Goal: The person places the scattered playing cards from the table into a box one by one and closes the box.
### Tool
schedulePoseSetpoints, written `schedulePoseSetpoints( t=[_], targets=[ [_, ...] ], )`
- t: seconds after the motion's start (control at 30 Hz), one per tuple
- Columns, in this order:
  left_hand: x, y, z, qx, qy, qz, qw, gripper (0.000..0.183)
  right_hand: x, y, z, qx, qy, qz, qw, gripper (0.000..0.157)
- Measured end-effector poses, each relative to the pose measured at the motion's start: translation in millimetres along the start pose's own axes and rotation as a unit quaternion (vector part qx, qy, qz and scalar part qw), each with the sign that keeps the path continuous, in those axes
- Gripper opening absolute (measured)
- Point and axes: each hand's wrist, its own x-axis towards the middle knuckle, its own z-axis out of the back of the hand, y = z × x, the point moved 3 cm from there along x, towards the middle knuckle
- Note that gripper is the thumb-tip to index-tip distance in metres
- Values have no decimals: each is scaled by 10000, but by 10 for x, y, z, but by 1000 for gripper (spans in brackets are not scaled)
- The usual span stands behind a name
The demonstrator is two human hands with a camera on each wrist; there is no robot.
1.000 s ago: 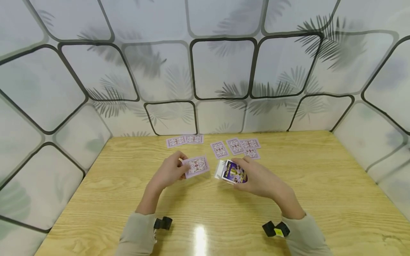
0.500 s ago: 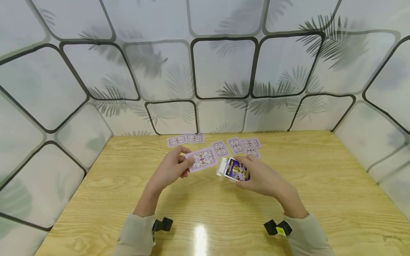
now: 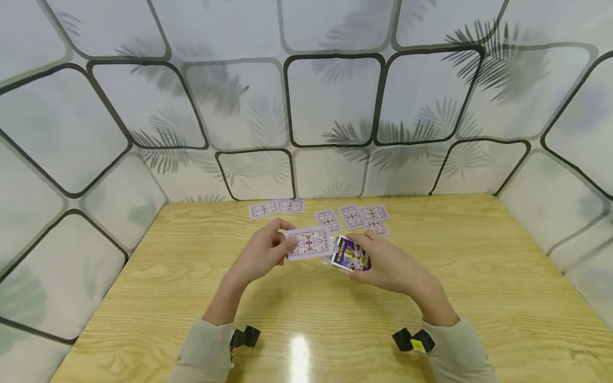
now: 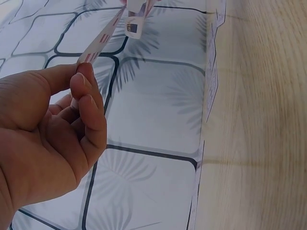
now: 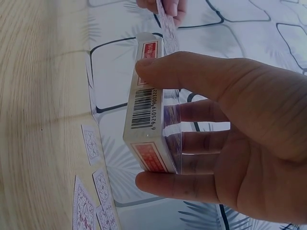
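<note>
My left hand (image 3: 262, 251) pinches a playing card (image 3: 313, 242) between thumb and fingers, its purple patterned back facing up. In the left wrist view the card (image 4: 101, 42) is seen nearly edge-on. The fingers of my right hand (image 3: 395, 266) grip a card box (image 3: 351, 255) with a purple printed face. The right wrist view shows the box's narrow side, with a barcode and red panels, under the thumb; clear film shows along the box (image 5: 146, 108). The card's far edge is at the box's open end; whether it touches or enters, I cannot tell.
Two face-down cards (image 3: 264, 210) lie end to end at the back left of the wooden table (image 3: 158, 298). Several more lie at the back right, some overlapping, including a slanted card (image 3: 352, 217). A patterned cloth wall (image 3: 330, 101) rises behind the table.
My left hand has brought the card rightward to the box's open end, first raising it and then levelling it. The right hand has stayed nearly in place with the box.
</note>
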Motion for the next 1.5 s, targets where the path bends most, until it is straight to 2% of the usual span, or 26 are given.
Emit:
schedulePoseSetpoints(
  t=[0.23, 0.6, 0.9, 1.03, 1.23, 1.37, 1.5],
  targets=[
    [2, -20, -48, 567, -56, -181, 9982, 24, 10, 26, -11, -16, 147, -121, 9998, 73],
    [3, -41, -79, 833, 25, -222, 9963, 25, 12, 52, -56, -30, 214, -15, 9998, 71],
    [7, -36, -105, 1001, 158, -144, 9947, 36, 23, 84, -70, -64, 319, -97, 9994, 73],
    [7, -48, -117, 701, -164, -39, 9974, 36, 24, 88, -67, -70, 307, -103, 9995, 73],
    [-3, -80, -151, 219, -896, 123, 9957, 19, 22, 89, -62, -61, 294, -91, 9995, 73],
    [-9, -104, -189, 163, -1023, 94, 9946, 13, 27, 94, -55, -7, 271, -81, 9996, 73],
    [-27, -152, -223, 314, -946, -28, 9950, 17, 24, 89, -51, 25, 248, -54, 9997, 72]
  ],
)
